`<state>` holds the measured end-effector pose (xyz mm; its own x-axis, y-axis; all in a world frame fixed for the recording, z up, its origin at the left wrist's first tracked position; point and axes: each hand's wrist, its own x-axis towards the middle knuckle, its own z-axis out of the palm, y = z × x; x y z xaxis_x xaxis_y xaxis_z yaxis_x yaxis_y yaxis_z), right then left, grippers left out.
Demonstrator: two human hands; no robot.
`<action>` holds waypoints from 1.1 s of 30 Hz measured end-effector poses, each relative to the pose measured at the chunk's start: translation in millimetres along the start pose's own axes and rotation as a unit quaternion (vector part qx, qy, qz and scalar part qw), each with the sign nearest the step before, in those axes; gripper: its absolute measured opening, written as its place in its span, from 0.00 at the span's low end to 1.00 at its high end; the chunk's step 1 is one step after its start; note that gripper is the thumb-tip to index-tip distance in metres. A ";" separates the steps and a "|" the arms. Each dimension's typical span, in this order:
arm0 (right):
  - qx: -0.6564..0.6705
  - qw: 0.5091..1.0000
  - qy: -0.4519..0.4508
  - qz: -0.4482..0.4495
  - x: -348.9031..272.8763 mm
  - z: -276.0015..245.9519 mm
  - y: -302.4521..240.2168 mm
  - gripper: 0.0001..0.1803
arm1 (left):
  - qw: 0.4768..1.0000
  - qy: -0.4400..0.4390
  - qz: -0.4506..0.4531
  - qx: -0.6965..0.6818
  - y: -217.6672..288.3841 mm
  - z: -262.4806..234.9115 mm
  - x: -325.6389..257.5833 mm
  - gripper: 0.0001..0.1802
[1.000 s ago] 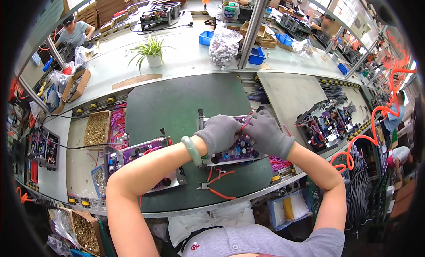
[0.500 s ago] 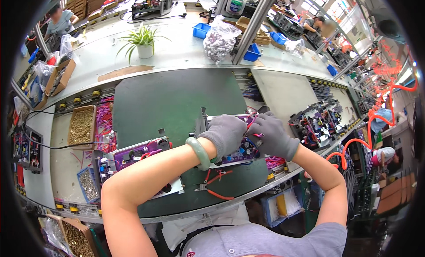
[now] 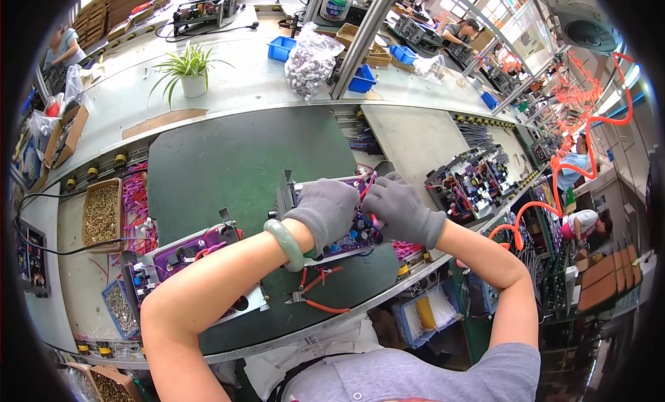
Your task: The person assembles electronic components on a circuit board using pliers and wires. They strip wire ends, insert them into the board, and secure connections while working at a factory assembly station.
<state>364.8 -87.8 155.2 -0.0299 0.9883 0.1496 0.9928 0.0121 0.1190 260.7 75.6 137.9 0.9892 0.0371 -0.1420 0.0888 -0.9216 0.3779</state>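
Both gloved hands met over the purple circuit board [image 3: 346, 232], which lay on the dark green mat [image 3: 228, 159] just in front of the person, its long axis running left to right with a slight tilt up toward the right. The left hand [image 3: 325, 209] rested palm-down on the board's left and middle part, fingers curled over the components; whether those fingers pinched anything could not be told, since the glove hid them. The right hand [image 3: 402, 209] lay touching it on the right, fingers closed toward a bundle of red and pink wires [image 3: 367, 187] at the board's far edge, seemingly pinching them, though the fingertips were hidden. The wires stood nearer the right hand than the left. A green bangle [image 3: 285, 244] sat on the left wrist.

Just nearer the body than the board, red-handled cutters [image 3: 315, 291] lay on the mat, apart from both hands. To the left, a second purple board assembly [image 3: 187, 260] sat under the left forearm.

Further left, an open cardboard box [image 3: 102, 215] held small brass-coloured parts, and a small blue tray [image 3: 118, 308] held tiny metal pieces. To the right, a black chassis [image 3: 471, 184] was full of wired parts. On the far bench stood a potted plant [image 3: 187, 73], a clear bag of grey parts [image 3: 309, 59] and blue bins [image 3: 280, 49].
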 end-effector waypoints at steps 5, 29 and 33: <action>-0.019 0.999 0.011 -0.032 -0.6 -0.1 -11.3 0.12 | 1.000 0.001 -0.001 -0.008 1.8 0.9 -4.5 0.11; 0.454 0.835 0.265 0.160 -13.6 21.1 5.3 0.05 | 0.987 0.014 -0.078 -0.138 6.0 -21.9 3.8 0.16; 0.439 0.842 0.274 0.151 -14.1 23.0 7.6 0.06 | 0.990 0.039 -0.062 -0.123 9.9 -15.7 0.4 0.14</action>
<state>375.4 -98.2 131.4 0.4281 0.7516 0.5019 0.6607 0.1186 -0.7412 263.9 72.6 156.0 0.9741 0.1822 -0.1338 0.2261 -0.7859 0.5755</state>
